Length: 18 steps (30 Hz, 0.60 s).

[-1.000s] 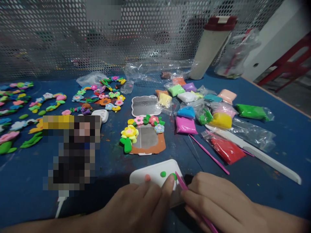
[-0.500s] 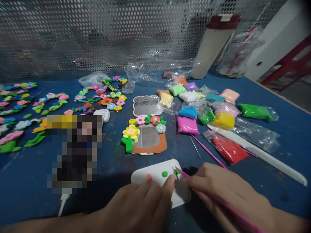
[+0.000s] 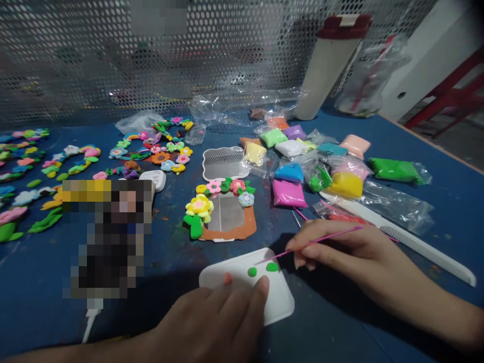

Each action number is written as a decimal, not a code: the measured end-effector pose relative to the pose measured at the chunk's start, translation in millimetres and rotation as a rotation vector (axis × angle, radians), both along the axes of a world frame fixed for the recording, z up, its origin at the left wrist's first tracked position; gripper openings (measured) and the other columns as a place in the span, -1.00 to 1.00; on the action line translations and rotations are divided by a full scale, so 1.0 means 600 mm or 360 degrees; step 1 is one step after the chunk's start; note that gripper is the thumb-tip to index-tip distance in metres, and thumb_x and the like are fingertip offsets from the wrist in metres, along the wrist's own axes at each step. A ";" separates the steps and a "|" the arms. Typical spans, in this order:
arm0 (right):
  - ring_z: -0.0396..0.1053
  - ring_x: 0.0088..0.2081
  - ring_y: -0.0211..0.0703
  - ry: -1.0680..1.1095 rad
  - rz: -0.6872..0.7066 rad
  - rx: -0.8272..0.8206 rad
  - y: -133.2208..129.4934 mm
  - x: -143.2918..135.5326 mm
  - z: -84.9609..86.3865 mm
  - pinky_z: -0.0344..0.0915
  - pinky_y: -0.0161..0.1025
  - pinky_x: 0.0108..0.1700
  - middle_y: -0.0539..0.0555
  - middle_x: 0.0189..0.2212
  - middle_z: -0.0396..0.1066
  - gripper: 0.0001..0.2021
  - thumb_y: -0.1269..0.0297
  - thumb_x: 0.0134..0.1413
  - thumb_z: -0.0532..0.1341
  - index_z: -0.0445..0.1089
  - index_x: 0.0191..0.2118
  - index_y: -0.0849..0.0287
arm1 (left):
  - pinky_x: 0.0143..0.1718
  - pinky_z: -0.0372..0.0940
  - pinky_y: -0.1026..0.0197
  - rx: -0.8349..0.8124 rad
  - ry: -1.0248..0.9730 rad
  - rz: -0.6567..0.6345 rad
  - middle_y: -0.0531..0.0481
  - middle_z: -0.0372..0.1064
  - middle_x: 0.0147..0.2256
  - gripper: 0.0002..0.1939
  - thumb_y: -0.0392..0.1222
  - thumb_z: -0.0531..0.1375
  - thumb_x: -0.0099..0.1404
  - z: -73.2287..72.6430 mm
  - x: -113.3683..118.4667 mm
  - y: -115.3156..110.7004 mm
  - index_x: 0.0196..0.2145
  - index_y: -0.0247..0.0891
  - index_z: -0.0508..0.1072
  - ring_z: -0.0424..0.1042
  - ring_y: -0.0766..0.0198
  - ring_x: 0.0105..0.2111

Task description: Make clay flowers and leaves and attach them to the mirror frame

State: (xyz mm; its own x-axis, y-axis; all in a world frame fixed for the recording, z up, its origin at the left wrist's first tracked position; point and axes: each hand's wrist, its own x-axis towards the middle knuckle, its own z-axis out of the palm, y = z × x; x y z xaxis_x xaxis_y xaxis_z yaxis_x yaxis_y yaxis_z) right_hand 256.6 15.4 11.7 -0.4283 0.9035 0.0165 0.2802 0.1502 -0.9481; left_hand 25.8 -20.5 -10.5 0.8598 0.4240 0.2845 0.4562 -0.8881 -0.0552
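A white board (image 3: 282,297) lies on the blue table, with two green clay pieces (image 3: 252,272) and a small orange-pink piece (image 3: 227,278) on it. My left hand (image 3: 215,317) rests flat over the board's near left part, its index finger just below the green pieces. Between the fingers of my right hand (image 3: 336,247) is a thin pink tool (image 3: 321,239), its tip above the board near the round green piece. Behind the board stands or lies a mirror frame (image 3: 245,229) trimmed with brown clay, flowers and leaves.
Bags of coloured clay (image 3: 289,193) and a white comb (image 3: 427,247) lie at the right. A tumbler (image 3: 327,70) stands behind them. Decorated clay frames (image 3: 161,158), a blurred device (image 3: 109,247) and its cable (image 3: 89,322) are at the left.
My right hand has moved up and turned, and the pink tool now lies at a flatter slant, its tip shifted left. The second green piece shows fully. My left hand has stayed on the board.
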 end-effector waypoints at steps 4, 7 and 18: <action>0.40 -0.36 -0.32 0.0083 0.0132 -0.0135 0.010 0.009 -0.006 0.34 -0.42 -0.28 -0.01 -0.44 0.46 -0.90 0.32 0.12 0.21 0.49 -0.35 0.14 | -0.70 0.35 0.27 0.0005 0.0020 0.0029 0.03 0.52 -0.42 -0.66 -0.41 -0.11 0.35 -0.002 -0.002 -0.002 0.00 -0.49 0.30 0.51 0.27 -0.52; 0.39 -0.34 -0.35 0.0113 0.0106 -0.0134 0.007 0.009 -0.012 0.32 -0.45 -0.28 -0.03 -0.42 0.44 -0.89 0.34 0.15 0.19 0.45 -0.36 0.14 | -0.67 0.37 0.26 -0.0016 0.0046 0.0031 0.01 0.53 -0.39 -0.65 -0.42 -0.14 0.36 0.000 -0.003 -0.004 0.00 -0.48 0.29 0.52 0.26 -0.49; 0.35 -0.35 -0.34 -0.0112 0.0356 0.0615 -0.020 0.001 0.000 0.33 -0.43 -0.31 0.03 -0.41 0.40 -0.74 0.70 -0.02 0.09 0.36 -0.28 0.25 | -0.65 0.38 0.31 0.0032 0.0043 0.0028 -0.04 0.54 -0.35 -0.64 -0.42 -0.14 0.35 0.000 -0.003 -0.002 0.00 -0.48 0.32 0.54 0.27 -0.46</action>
State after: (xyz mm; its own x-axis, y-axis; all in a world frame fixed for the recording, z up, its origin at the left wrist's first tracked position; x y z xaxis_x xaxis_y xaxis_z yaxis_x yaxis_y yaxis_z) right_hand 257.2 3.4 12.0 -0.6247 0.7216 0.2983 0.2623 0.5538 -0.7903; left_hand 23.8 -21.7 -10.6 0.8599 0.4332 0.2699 0.4696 -0.8787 -0.0856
